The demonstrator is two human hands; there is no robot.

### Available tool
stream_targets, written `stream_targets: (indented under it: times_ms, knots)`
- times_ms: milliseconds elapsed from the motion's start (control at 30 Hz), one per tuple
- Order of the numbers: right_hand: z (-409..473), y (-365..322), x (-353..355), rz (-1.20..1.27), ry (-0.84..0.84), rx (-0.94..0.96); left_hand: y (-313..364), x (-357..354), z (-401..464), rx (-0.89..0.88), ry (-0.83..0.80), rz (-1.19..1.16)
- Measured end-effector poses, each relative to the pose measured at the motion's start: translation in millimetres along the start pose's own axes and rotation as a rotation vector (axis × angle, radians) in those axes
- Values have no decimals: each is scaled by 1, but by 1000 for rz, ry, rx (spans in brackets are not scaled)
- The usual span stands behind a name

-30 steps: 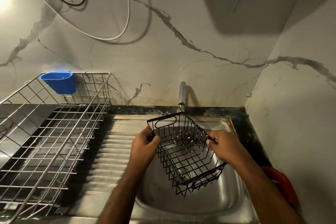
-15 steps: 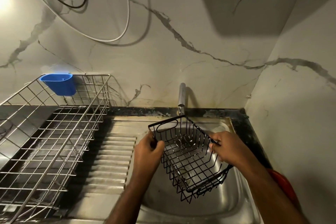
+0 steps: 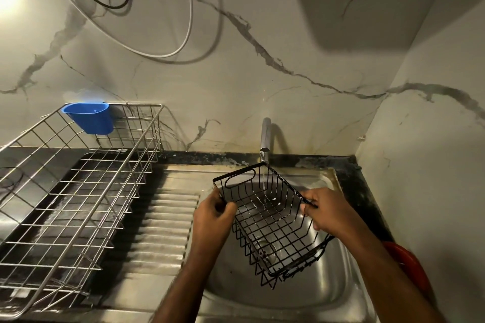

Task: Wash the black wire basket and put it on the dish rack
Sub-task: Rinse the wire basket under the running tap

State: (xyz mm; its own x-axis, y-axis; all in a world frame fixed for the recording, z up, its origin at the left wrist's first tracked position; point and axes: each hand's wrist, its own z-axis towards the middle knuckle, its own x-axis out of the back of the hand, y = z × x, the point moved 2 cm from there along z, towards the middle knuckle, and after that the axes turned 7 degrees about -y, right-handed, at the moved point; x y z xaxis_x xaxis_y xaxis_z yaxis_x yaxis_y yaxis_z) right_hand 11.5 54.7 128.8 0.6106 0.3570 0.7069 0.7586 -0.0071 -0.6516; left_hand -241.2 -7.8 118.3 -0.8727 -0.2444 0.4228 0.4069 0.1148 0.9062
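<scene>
I hold the black wire basket (image 3: 267, 220) over the steel sink (image 3: 338, 294), its far end just below the tap (image 3: 265, 136). A thin stream of water runs from the tap into the basket. My left hand (image 3: 212, 217) grips the basket's left rim near its oval handle. My right hand (image 3: 325, 211) pinches the right rim. The basket tilts, with its near end lower. The silver wire dish rack (image 3: 78, 199) stands on the counter to the left.
A blue plastic cup (image 3: 90, 118) hangs on the rack's back rim. A ribbed steel drainboard (image 3: 162, 228) lies between rack and sink. A red object (image 3: 409, 267) sits at the sink's right edge. Marble walls close in behind and on the right; cables hang above.
The basket has moved slightly down and to the right with both hands, staying under the tap. Both grips are unchanged.
</scene>
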Motion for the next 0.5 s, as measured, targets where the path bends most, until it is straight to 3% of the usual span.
stream_targets:
  times_ms: [500]
  knots:
    - [10, -8, 4, -3, 10, 10, 0, 1, 4, -1, 1, -13]
